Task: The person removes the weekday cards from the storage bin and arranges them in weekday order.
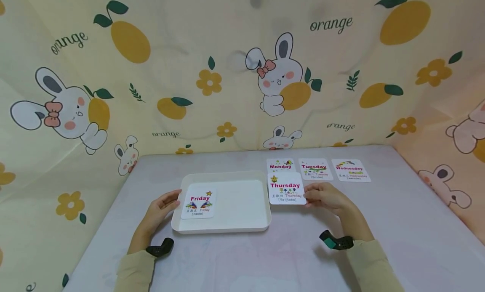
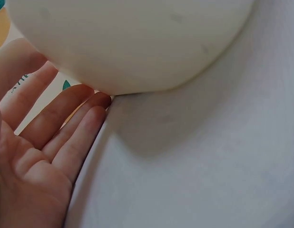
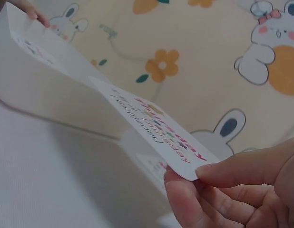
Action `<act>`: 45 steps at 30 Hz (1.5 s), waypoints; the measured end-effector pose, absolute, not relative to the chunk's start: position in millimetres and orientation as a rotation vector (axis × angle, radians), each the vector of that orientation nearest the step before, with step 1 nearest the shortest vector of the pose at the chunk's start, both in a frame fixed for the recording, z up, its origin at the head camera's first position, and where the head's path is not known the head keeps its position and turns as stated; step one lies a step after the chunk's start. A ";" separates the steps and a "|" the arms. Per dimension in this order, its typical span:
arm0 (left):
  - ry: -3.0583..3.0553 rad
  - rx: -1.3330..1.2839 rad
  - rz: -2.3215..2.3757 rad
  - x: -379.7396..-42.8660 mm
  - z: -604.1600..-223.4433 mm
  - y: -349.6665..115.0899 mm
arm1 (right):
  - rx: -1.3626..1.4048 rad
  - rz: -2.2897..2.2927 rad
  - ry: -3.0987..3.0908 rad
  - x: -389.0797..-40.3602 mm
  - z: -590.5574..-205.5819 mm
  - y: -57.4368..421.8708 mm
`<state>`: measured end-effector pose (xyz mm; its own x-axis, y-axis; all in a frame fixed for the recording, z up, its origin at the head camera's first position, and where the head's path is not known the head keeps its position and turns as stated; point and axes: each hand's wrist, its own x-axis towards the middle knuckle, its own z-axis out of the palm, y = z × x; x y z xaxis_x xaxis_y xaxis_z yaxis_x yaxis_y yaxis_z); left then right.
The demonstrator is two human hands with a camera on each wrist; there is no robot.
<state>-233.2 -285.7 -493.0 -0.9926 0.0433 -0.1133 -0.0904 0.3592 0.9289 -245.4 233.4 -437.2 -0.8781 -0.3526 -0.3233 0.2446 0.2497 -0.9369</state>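
My right hand (image 1: 327, 196) pinches a white "Thursday" card (image 1: 286, 191) by its right edge, thumb on the printed face. In the right wrist view the card (image 3: 156, 130) is tilted, with the thumb at its near corner. From the head view it overlaps the lower part of the "Monday" card (image 1: 280, 163). My left hand (image 1: 158, 212) touches the left side of a shallow white tray (image 1: 221, 231). Its fingers (image 2: 83, 135) lie fairly straight against the tray's outer wall in the left wrist view. Inside the tray, at the left, is a "Friday" card (image 1: 198, 203).
Right of the Monday card, a "Tuesday" card (image 1: 315, 170) and a "Wednesday" card (image 1: 350, 171) continue the row at the table's far side. A pale cloth covers the table (image 1: 235, 262). Patterned fabric (image 1: 227, 39) with rabbits and oranges hangs behind and at both sides.
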 end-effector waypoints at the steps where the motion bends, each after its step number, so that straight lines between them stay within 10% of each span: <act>1: 2.485 -0.053 1.723 -233.4 -493.0 -285.7 | -0.088 -1.664 2.048 -245.9 -438.3 234.8; 45: 2.483 -0.009 1.739 -232.1 -494.1 -286.4 | 0.159 -1.446 2.178 -241.7 -454.6 233.6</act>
